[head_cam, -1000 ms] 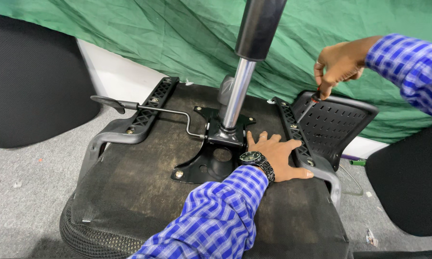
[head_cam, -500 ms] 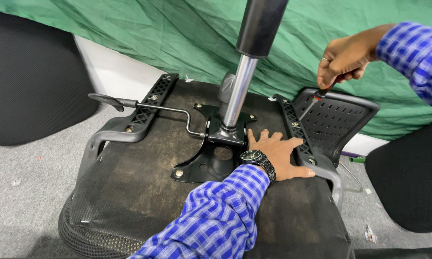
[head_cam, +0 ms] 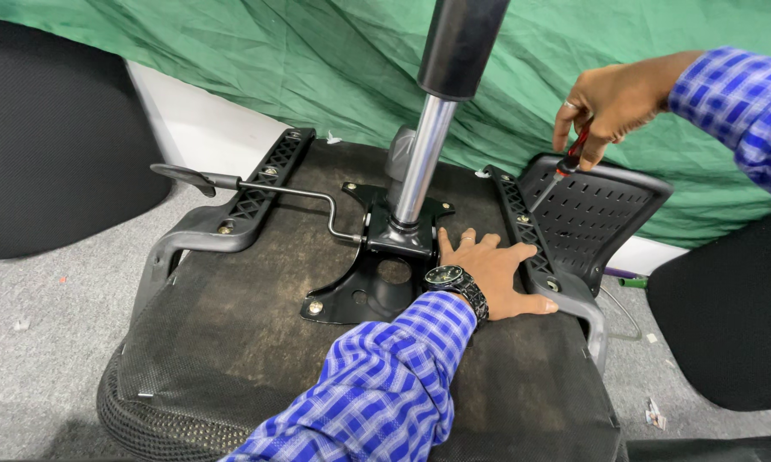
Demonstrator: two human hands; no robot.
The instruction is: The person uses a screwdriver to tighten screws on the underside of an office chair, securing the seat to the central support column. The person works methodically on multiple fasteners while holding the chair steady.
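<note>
An office chair seat (head_cam: 257, 316) lies upside down on the floor, with its chrome gas cylinder (head_cam: 421, 162) rising from a black mechanism plate (head_cam: 377, 278). My left hand (head_cam: 496, 274), with a wristwatch on it, rests flat on the seat underside, fingers spread. It lies between the plate and the right armrest bracket (head_cam: 529, 231). My right hand (head_cam: 612, 103) grips a red-handled screwdriver (head_cam: 561, 171). The screwdriver's shaft slants down toward the upper end of that bracket, beside the perforated armrest pad (head_cam: 603, 214).
A second armrest bracket (head_cam: 248, 201) is screwed to the seat's left side, and a bent adjustment lever (head_cam: 265, 186) crosses it. Green cloth (head_cam: 257, 60) hangs behind. Black chair parts stand at the far left (head_cam: 52, 137) and right (head_cam: 727, 308). Grey carpet lies around.
My right hand has shifted slightly up and to the right with the screwdriver. My left hand stays flat on the seat.
</note>
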